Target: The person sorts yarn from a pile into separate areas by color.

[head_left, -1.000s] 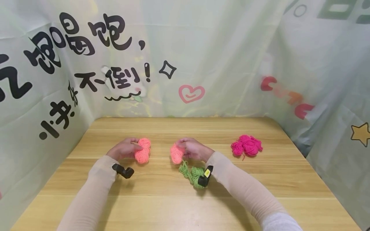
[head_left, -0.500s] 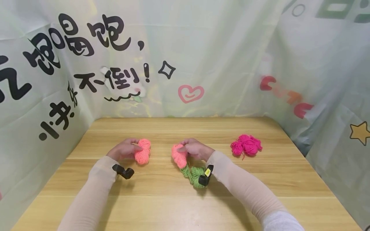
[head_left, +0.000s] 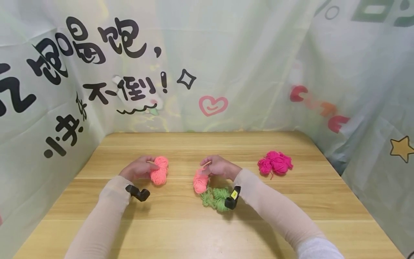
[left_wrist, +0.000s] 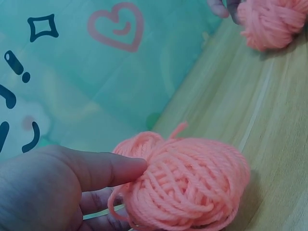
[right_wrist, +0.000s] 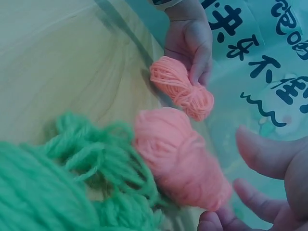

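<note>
At the left of the wooden table, my left hand (head_left: 139,168) pinches a coral skein of yarn (left_wrist: 187,180) at its narrow middle, thumb on top. My right hand (head_left: 221,167) is beside a second coral skein of yarn (head_left: 200,181), near the table's centre. In the right wrist view its thumb stands off this skein (right_wrist: 175,154), and the lower fingertips (right_wrist: 211,219) are at the skein's end. Green yarn (head_left: 220,199), with loose loops, lies against the second coral skein, below my right wrist.
A magenta bundle of yarn (head_left: 276,163) sits toward the back right of the table (head_left: 174,233). Printed cloth (head_left: 245,72) hangs behind and at both sides. Each wrist carries a small black camera mount, such as the left mount (head_left: 138,192).
My right hand has turned the second coral skein and brought it nearer, down against the green yarn. Its thumb has come away from the skein. The left hand has kept its place and hold.
</note>
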A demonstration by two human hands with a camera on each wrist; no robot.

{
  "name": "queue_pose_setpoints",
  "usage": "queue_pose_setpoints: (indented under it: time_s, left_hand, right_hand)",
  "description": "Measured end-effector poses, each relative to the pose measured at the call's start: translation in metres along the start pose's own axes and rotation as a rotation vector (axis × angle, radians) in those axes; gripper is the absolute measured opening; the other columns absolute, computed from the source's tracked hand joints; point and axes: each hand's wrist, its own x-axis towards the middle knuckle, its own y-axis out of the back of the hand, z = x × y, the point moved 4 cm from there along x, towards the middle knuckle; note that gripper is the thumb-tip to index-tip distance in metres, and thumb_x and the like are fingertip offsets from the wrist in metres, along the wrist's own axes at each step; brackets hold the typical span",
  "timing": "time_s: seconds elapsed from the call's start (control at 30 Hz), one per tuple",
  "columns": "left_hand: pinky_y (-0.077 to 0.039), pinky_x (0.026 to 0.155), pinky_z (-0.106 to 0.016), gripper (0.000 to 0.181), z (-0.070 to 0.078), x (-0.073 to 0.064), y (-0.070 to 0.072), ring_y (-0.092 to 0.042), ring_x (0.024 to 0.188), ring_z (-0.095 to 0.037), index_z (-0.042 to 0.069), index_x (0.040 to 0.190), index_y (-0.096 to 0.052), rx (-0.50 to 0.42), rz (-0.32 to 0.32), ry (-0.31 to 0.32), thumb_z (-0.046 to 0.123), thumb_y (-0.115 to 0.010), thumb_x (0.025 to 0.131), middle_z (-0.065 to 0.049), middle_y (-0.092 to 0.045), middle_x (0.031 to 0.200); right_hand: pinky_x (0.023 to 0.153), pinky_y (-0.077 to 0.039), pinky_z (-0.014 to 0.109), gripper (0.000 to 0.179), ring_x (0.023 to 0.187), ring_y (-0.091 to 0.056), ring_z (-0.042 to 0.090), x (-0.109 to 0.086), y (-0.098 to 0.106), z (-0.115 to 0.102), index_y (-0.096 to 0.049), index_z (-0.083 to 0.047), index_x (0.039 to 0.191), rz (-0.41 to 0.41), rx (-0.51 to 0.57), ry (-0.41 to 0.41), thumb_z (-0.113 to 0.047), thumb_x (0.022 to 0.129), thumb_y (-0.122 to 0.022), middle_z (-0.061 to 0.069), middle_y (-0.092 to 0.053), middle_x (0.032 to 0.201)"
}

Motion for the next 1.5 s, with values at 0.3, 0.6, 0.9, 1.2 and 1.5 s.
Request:
queue_pose_setpoints:
  time_s: [0.3, 0.6, 0.9, 1.2, 1.5]
  left_hand:
    - [-0.053, 0.069, -0.03, 0.049, -0.002, -0.004, -0.001, -0.058, 0.077, -0.016, -0.014, 0.132, -0.034, 0.009, -0.008, -0.012, 0.006, -0.057, 0.094, -0.012, -0.057, 0.096]
    - [-0.054, 0.075, -0.032, 0.062, -0.002, -0.007, -0.001, -0.059, 0.083, -0.017, -0.018, 0.138, -0.027, 0.01, -0.019, -0.012, 0.009, -0.06, 0.093, -0.015, -0.058, 0.101]
    - [-0.054, 0.073, -0.032, 0.054, -0.003, -0.005, -0.002, -0.058, 0.08, -0.016, -0.014, 0.138, -0.03, 0.023, 0.016, 0.027, 0.006, -0.057, 0.096, -0.012, -0.058, 0.098]
    - [-0.054, 0.075, -0.032, 0.059, -0.005, -0.001, 0.001, -0.057, 0.082, -0.017, -0.014, 0.141, -0.029, 0.06, 0.035, 0.032, 0.008, -0.058, 0.095, -0.013, -0.057, 0.101]
    - [-0.054, 0.074, -0.032, 0.058, -0.004, 0.0, 0.0, -0.058, 0.081, -0.017, -0.013, 0.14, -0.031, 0.073, 0.041, 0.034, 0.008, -0.059, 0.094, -0.013, -0.059, 0.1]
  right_hand:
    - [0.076, -0.051, 0.03, 0.051, 0.08, -0.054, 0.017, -0.008, -0.01, 0.001, -0.057, 0.006, 0.118, 0.022, -0.297, -0.02, -0.012, 0.078, -0.082, 0.008, -0.06, 0.097]
    - [0.074, -0.052, 0.029, 0.052, 0.079, -0.055, 0.016, -0.011, -0.013, -0.001, -0.061, 0.006, 0.117, 0.035, -0.304, -0.001, -0.003, 0.071, -0.084, 0.007, -0.063, 0.095]
    - [0.07, -0.054, 0.034, 0.048, 0.078, -0.055, 0.018, -0.009, -0.009, -0.008, -0.06, 0.008, 0.117, -0.026, -0.177, 0.026, 0.001, 0.074, -0.08, 0.012, -0.059, 0.101]
    - [0.072, -0.054, 0.028, 0.047, 0.082, -0.058, 0.017, -0.01, -0.008, -0.015, -0.058, 0.009, 0.119, -0.023, -0.091, 0.026, -0.001, 0.078, -0.077, 0.011, -0.063, 0.099]
    - [0.074, -0.052, 0.034, 0.04, 0.071, -0.055, 0.013, -0.008, -0.004, -0.016, -0.055, 0.011, 0.119, -0.081, 0.038, 0.013, 0.0, 0.083, -0.071, 0.008, -0.061, 0.09]
